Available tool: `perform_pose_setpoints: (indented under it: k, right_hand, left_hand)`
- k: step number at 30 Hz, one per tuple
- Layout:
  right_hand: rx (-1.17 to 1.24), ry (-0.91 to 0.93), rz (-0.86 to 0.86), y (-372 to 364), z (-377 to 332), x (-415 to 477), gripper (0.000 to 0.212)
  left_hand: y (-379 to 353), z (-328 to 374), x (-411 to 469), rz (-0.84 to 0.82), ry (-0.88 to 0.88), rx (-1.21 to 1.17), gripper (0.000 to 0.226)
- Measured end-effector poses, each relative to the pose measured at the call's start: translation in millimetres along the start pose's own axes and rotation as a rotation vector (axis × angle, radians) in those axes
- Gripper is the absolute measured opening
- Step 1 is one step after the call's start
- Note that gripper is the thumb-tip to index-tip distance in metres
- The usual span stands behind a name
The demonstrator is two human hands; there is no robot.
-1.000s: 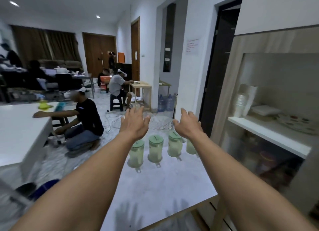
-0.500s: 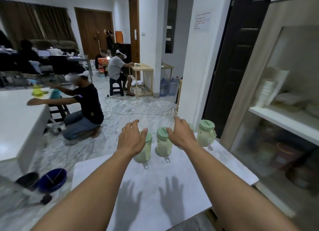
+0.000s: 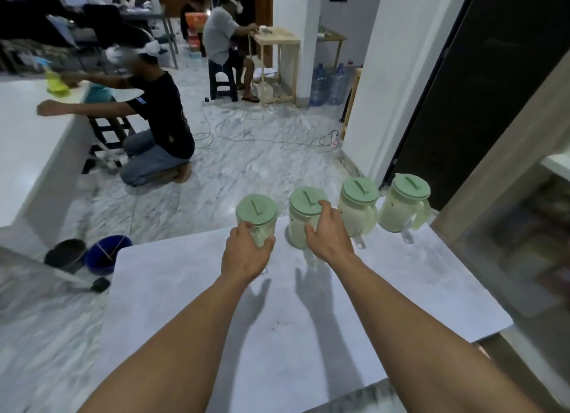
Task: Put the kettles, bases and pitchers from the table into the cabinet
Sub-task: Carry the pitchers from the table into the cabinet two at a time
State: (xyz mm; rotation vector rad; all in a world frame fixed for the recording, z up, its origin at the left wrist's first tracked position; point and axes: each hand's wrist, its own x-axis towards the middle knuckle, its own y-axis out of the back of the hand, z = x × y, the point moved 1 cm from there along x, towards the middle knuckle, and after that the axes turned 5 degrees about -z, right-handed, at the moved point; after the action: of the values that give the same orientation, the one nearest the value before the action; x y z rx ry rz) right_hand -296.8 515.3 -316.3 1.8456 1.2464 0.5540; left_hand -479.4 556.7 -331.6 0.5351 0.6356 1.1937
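Note:
Several pale green pitchers with green lids stand in a row along the far edge of the white table (image 3: 277,335). My left hand (image 3: 246,253) is wrapped around the body of the leftmost pitcher (image 3: 257,210), which stands on the table. My right hand (image 3: 328,235) holds the side of the second pitcher (image 3: 303,202), thumb on its front and fingers up by the lid. The third pitcher (image 3: 359,198) and the fourth pitcher (image 3: 407,196) stand untouched to the right. The cabinet (image 3: 505,227) with its glass front is at the right, blurred.
A person kneels on the marble floor (image 3: 160,125) beyond the table, beside a large white table (image 3: 27,153). A blue bucket (image 3: 106,253) and a black one (image 3: 64,253) sit on the floor at the left. A dark doorway (image 3: 481,82) stands behind the pitchers.
Both hands have moved forward and down from open in the air onto the two left pitchers, and their fingers have closed around them. The view has tilted down toward the table.

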Motion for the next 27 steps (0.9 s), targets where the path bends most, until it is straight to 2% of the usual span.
perform_pose_setpoints:
  k: [6,12,16,18,27]
  right_hand:
    - [0.244,-0.199,-0.004,-28.1,28.7,26.2,0.059]
    - [0.478,-0.379,-0.006,-52.2,39.1,41.6,0.041]
    - [0.492,-0.363,-0.011,-63.5,41.6,48.5,0.032]
    - [0.522,-0.342,-0.002,-66.0,39.8,48.3,0.028]
    - [0.549,-0.24,0.065,-59.6,19.6,47.2,0.022]
  left_hand:
    - [-38.3,-18.0,23.0,-0.018,0.197,-0.215,0.063]
    - [-59.3,-18.1,36.0,0.008,0.209,-0.311,0.047]
    - [-61.7,-13.6,40.1,0.076,0.173,-0.318,0.022]
    - [-59.0,-14.4,41.6,0.132,0.147,-0.324,0.016]
    - [-34.6,-5.9,44.4,0.283,0.097,-0.388,0.018]
